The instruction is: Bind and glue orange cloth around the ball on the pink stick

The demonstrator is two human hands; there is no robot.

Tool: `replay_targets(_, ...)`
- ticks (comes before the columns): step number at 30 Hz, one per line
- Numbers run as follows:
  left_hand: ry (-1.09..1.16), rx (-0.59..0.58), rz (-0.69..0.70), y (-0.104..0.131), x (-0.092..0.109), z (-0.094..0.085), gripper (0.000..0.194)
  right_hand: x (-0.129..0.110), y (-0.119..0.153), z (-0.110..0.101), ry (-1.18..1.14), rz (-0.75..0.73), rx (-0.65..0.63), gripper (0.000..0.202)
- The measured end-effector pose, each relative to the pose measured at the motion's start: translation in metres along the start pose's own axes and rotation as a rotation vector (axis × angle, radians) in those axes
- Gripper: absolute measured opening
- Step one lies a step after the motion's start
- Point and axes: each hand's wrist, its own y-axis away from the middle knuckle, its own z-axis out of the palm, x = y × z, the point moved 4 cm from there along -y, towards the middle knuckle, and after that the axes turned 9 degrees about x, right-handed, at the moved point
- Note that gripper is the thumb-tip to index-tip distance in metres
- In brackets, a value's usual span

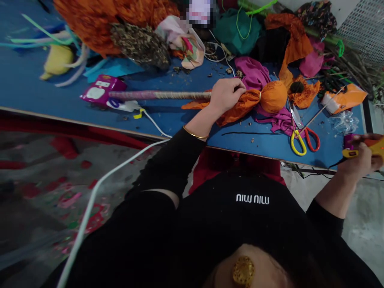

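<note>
Gold round ornament (243,271) at bottom of frame, against the wearer's skin. Black top (240,224) beyond it, white lettering across the chest. White cable (120,159) crosses the left side and reaches the front edge of the blue table (186,130).

Right hand (361,159): fingers closed round a yellow-and-orange tool (375,149) at the table's right corner; tool cut off by the frame edge.

Scissors (300,142), one yellow handle and one red, lie near the front edge, right of the work.

Left hand (226,96): fingers curled over the wrapped stick (171,95) and gathered orange cloth (240,108); fingertip contact cannot be told. Cloth-covered orange ball (273,97), tied at its neck, sits just right of this hand, above magenta fabric (285,120). Stick extends left to a purple box (103,91).

Farther back: clear bag of dried matter (141,46), orange cloth heap (114,20), green cloth (238,32).
</note>
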Motion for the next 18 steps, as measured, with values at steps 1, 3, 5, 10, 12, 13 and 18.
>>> replay_targets(1, -0.021, -0.009, 0.002, -0.001, -0.001, 0.000, 0.022, -0.006, 0.014, 0.010, -0.018, 0.046, -0.049, 0.023)
replay_targets(3, -0.082, -0.047, 0.037, 0.000, 0.002, -0.002, 0.028, -0.016, 0.040, 0.029, -0.043, 0.118, -0.143, 0.020)
replay_targets(5, -0.153, -0.102, 0.090, 0.006, 0.007, -0.005, 0.033, -0.022, 0.059, 0.044, -0.080, 0.187, -0.220, 0.019)
replay_targets(10, -0.264, -0.153, 0.168, 0.034, 0.021, -0.014, 0.035, -0.016, 0.090, 0.066, -0.160, 0.476, -0.399, 0.026)
replay_targets(12, -0.311, -0.142, 0.207, 0.048, 0.027, -0.015, 0.036, -0.014, 0.098, 0.072, -0.112, 0.520, -0.426, 0.030)
replay_targets(13, -0.334, -0.130, 0.237, 0.056, 0.030, -0.016, 0.035, -0.014, 0.101, 0.076, -0.083, 0.520, -0.426, 0.033)
replay_targets(18, -0.306, -0.057, 0.364, 0.092, 0.043, -0.022, 0.027, -0.009, 0.117, 0.092, 0.055, 0.461, -0.428, 0.036)
